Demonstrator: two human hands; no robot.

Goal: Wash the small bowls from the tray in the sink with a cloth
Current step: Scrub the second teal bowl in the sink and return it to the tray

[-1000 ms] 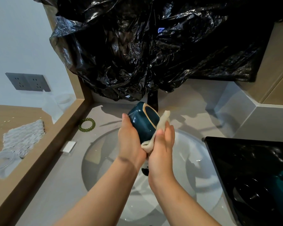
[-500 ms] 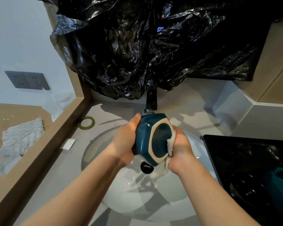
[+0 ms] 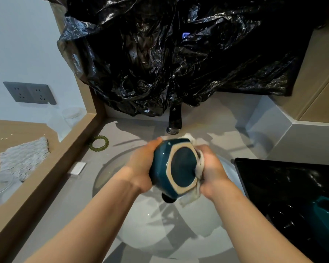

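Teal glazed bowl [image 3: 176, 168], unglazed hexagonal foot upward, pale cloth [image 3: 199, 166] alongside

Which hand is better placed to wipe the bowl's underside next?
Probably the right. The right hand grips the cloth against the right edge of the bowl, beside its base, which faces the camera. The left hand is occupied holding the bowl from the left side.

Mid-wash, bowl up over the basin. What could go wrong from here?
1. The glazed bowl, gripped at its sides by the left hand and by the right hand through the cloth, may slip and strike the sink.
2. It appears close to the faucet and might knock it.
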